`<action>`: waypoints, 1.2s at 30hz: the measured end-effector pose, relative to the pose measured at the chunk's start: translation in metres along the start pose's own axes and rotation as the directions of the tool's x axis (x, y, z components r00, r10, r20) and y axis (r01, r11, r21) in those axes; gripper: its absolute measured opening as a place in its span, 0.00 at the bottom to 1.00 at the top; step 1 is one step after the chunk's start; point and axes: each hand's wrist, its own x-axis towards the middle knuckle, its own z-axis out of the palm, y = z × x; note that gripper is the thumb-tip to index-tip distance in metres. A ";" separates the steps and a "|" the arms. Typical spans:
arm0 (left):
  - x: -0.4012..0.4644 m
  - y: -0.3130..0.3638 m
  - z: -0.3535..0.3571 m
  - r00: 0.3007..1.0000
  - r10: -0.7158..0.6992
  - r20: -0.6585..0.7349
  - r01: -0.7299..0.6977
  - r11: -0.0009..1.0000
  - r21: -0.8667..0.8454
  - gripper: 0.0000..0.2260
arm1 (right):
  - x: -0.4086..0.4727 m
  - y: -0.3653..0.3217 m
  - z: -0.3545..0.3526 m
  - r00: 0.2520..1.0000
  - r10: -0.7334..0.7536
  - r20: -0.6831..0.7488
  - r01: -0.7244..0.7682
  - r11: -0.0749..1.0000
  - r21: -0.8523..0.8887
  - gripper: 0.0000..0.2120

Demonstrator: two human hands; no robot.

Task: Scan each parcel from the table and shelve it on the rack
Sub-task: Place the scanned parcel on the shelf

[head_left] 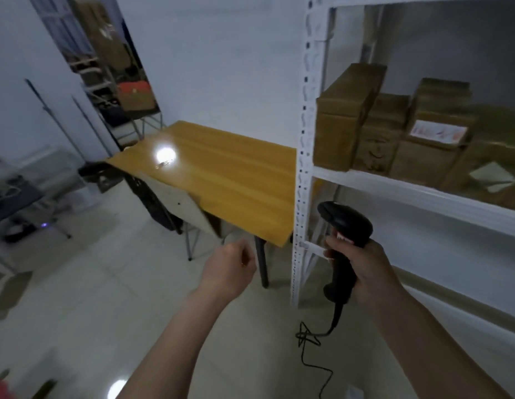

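My right hand point(362, 269) grips the handle of a black barcode scanner point(344, 234), its head raised and its cable trailing to the floor. My left hand point(230, 269) hangs in the air below the table's near corner, fingers loosely curled, holding nothing. The yellow wooden table point(221, 174) stands ahead with a bare top and a bright light reflection on it. The white metal rack point(302, 156) rises at the right. Several brown cardboard parcels point(345, 116) stand on its upper shelf, some with labels.
A pale chair point(178, 203) is tucked under the table's left side. A mirror point(112, 56) leans against the back wall. A dark desk with clutter point(8, 197) sits at the far left. The scanner cable point(311, 341) loops on the tiled floor near the rack's post.
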 end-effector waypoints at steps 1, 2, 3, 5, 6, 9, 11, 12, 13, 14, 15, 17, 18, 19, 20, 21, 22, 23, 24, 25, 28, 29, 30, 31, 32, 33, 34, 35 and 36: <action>-0.001 -0.011 -0.005 1.000 -0.012 -0.008 0.012 1.000 0.013 0.04 | 0.001 0.003 0.013 1.000 0.006 0.015 -0.006 1.000 -0.020 0.06; -0.002 -0.022 -0.009 1.000 -0.023 -0.019 0.024 0.999 0.022 0.04 | 0.002 0.005 0.024 0.999 0.013 0.029 -0.012 0.999 -0.041 0.05; -0.002 -0.031 -0.013 0.999 -0.029 -0.038 0.030 0.999 0.028 0.03 | 0.004 0.008 0.035 0.999 0.017 0.041 -0.015 0.998 -0.059 0.05; -0.003 -0.050 -0.019 0.997 -0.035 -0.076 0.038 0.999 0.038 0.03 | 0.011 0.012 0.056 0.997 0.023 0.068 -0.018 0.997 -0.076 0.04; -0.004 -0.060 -0.021 0.995 -0.038 -0.090 0.042 0.998 0.040 0.03 | 0.014 0.015 0.066 0.996 0.027 0.079 -0.021 0.997 -0.079 0.04; -0.006 -0.089 -0.025 0.993 -0.052 -0.111 0.055 0.998 0.027 0.04 | 0.027 0.025 0.093 0.993 0.040 0.113 -0.028 0.995 -0.100 0.05; -0.003 -0.109 -0.025 0.991 -0.064 -0.121 0.066 0.998 0.013 0.04 | 0.038 0.033 0.111 0.992 0.052 0.118 -0.039 0.993 -0.115 0.06; 0.000 -0.119 -0.025 0.990 -0.072 -0.122 0.074 0.997 0.009 0.05 | 0.045 0.037 0.120 0.991 0.062 0.115 -0.049 0.992 -0.114 0.06; 0.005 -0.128 -0.025 0.989 -0.079 -0.124 0.081 0.997 0.011 0.05 | 0.052 0.041 0.129 0.991 0.073 0.115 -0.059 0.992 -0.114 0.06; 0.012 -0.136 -0.025 0.989 -0.084 -0.125 0.087 0.996 0.017 0.05 | 0.059 0.044 0.138 0.989 0.083 0.118 -0.069 0.990 -0.119 0.05; 0.021 -0.143 -0.026 0.988 -0.085 -0.128 0.089 0.996 0.024 0.05 | 0.067 0.047 0.146 0.988 0.093 0.123 -0.077 0.989 -0.127 0.04; 0.046 -0.155 -0.029 0.988 -0.075 -0.138 0.080 0.996 0.029 0.04 | 0.087 0.051 0.163 0.986 0.106 0.132 -0.087 0.987 -0.137 0.03; 0.061 -0.159 -0.030 0.988 -0.063 -0.142 0.068 0.997 0.030 0.04 | 0.098 0.051 0.171 0.985 0.110 0.134 -0.091 0.986 -0.138 0.03; 0.078 -0.162 -0.032 0.989 -0.051 -0.141 0.056 0.998 0.035 0.04 | 0.110 0.051 0.179 0.985 0.114 0.133 -0.096 0.986 -0.137 0.04; 0.096 -0.165 -0.034 0.990 -0.040 -0.134 0.046 0.998 0.040 0.04 | 0.123 0.051 0.186 0.984 0.119 0.130 -0.101 0.986 -0.136 0.05; 0.115 -0.168 -0.037 0.993 -0.034 -0.117 0.039 0.998 0.041 0.04 | 0.136 0.050 0.193 0.984 0.126 0.123 -0.109 0.985 -0.136 0.06; 0.135 -0.170 -0.039 0.995 -0.025 -0.096 0.029 0.999 0.042 0.05 | 0.149 0.048 0.199 0.985 0.134 0.112 -0.119 0.984 -0.134 0.06; 0.156 -0.171 -0.041 0.997 -0.010 -0.072 0.014 0.999 0.047 0.05 | 0.162 0.046 0.206 0.985 0.143 0.100 -0.130 0.983 -0.128 0.07; 0.176 -0.172 -0.044 0.999 0.006 -0.051 -0.003 0.998 0.056 0.06 | 0.176 0.044 0.212 0.984 0.153 0.090 -0.142 0.982 -0.122 0.07; 0.196 -0.172 -0.046 0.999 0.021 -0.032 -0.019 0.998 0.062 0.06 | 0.190 0.042 0.218 0.983 0.164 0.079 -0.154 0.981 -0.121 0.08; 0.252 -0.175 -0.049 0.998 0.065 0.025 -0.066 0.997 0.049 0.06 | 0.229 0.036 0.236 0.979 0.198 0.049 -0.191 0.975 -0.115 0.12; 0.269 -0.177 -0.050 0.996 0.076 0.043 -0.078 0.996 0.047 0.06 | 0.242 0.033 0.242 0.977 0.210 0.039 -0.204 0.972 -0.116 0.12; 0.285 -0.179 -0.050 0.995 0.085 0.059 -0.088 0.995 0.046 0.05 | 0.253 0.030 0.248 0.975 0.221 0.027 -0.217 0.969 -0.116 0.13; 0.299 -0.182 -0.049 0.993 0.093 0.074 -0.097 0.994 0.048 0.05 | 0.265 0.027 0.254 0.973 0.231 0.011 -0.228 0.967 -0.111 0.14; 0.313 -0.185 -0.047 0.991 0.096 0.088 -0.101 0.993 0.053 0.05 | 0.275 0.025 0.259 0.970 0.242 -0.006 -0.241 0.965 -0.108 0.15; 0.324 -0.187 -0.046 0.990 0.096 0.105 -0.102 0.993 0.057 0.04 | 0.285 0.023 0.264 0.967 0.253 -0.020 -0.254 0.961 -0.107 0.15; 0.335 -0.189 -0.045 0.988 0.096 0.125 -0.103 0.993 0.056 0.04 | 0.292 0.021 0.267 0.964 0.265 -0.029 -0.266 0.958 -0.107 0.15; 0.345 -0.190 -0.043 0.984 0.100 0.149 -0.109 0.993 0.052 0.03 | 0.299 0.019 0.271 0.960 0.277 -0.040 -0.280 0.954 -0.105 0.14; 0.357 -0.190 -0.041 0.979 0.107 0.175 -0.117 0.992 0.049 0.03 | 0.306 0.017 0.274 0.956 0.289 -0.053 -0.293 0.951 -0.100 0.13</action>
